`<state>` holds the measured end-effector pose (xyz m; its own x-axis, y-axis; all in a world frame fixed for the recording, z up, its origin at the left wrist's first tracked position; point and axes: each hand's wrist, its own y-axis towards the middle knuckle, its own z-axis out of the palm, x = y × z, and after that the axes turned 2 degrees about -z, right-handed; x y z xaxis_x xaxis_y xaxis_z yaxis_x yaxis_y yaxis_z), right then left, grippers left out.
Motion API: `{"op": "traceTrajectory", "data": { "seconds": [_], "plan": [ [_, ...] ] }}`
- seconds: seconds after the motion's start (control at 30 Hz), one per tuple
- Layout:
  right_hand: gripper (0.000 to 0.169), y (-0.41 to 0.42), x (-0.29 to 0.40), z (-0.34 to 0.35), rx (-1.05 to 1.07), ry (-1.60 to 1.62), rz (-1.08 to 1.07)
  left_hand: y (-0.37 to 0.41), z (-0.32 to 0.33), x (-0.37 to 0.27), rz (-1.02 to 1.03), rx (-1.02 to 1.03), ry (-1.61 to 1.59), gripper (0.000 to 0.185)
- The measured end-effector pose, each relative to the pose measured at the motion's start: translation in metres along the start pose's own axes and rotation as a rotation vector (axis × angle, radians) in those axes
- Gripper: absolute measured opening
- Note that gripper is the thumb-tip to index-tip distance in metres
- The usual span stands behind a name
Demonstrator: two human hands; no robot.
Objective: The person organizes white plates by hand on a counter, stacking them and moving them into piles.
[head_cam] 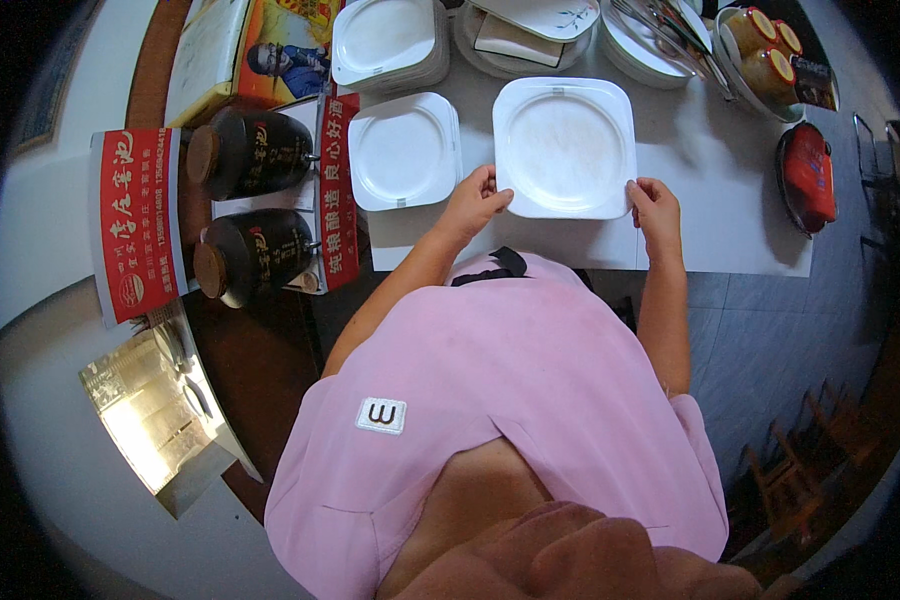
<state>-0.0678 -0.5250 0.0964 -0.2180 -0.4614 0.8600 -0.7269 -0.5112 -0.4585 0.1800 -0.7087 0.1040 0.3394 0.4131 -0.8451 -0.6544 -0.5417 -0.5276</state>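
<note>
In front of me a white square plate with rounded corners is held by its near corners. My left hand pinches the near left corner between thumb and fingers. At the near right corner, my right hand grips the rim the same way. Whether this is a single plate, and whether it touches the table beneath, I cannot tell. Just left of it lies a short stack of similar white square plates, close to my left hand.
Farther back stand a taller plate stack, mixed dishes, round plates with cutlery and a bowl of lidded jars. A red package sits at the white table's right. Two dark jars stand left.
</note>
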Motion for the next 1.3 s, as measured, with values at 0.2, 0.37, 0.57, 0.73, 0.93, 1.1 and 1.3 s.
{"op": "traceTrajectory", "data": {
  "seconds": [0.2, 0.37, 0.57, 0.73, 0.93, 1.1, 1.3],
  "plan": [
    [0.019, -0.021, 0.014, 0.008, 0.182, 0.105, 0.102, -0.023, -0.022, 0.002, -0.023, -0.012, -0.096, 0.041],
    [0.018, -0.042, 0.033, 0.048, 0.289, 0.117, 0.105, -0.042, -0.064, 0.024, 0.007, -0.128, -0.175, 0.042],
    [0.015, -0.048, 0.048, 0.113, 0.530, 0.008, 0.116, -0.074, -0.113, 0.022, -0.105, -0.336, -0.227, 0.047],
    [0.017, -0.051, 0.056, 0.164, 0.669, -0.075, 0.088, -0.089, -0.164, 0.060, -0.081, -0.410, -0.251, 0.047],
    [0.019, -0.043, 0.036, 0.209, 0.751, -0.100, 0.108, -0.094, -0.187, 0.061, -0.016, -0.522, -0.233, 0.046],
    [0.019, -0.034, 0.015, 0.233, 0.749, -0.100, 0.108, -0.085, -0.199, 0.066, 0.020, -0.610, -0.124, 0.044],
    [0.025, -0.025, -0.001, 0.250, 0.698, -0.130, 0.071, -0.071, -0.206, 0.067, 0.024, -0.793, 0.343, 0.045]
  ]
}}
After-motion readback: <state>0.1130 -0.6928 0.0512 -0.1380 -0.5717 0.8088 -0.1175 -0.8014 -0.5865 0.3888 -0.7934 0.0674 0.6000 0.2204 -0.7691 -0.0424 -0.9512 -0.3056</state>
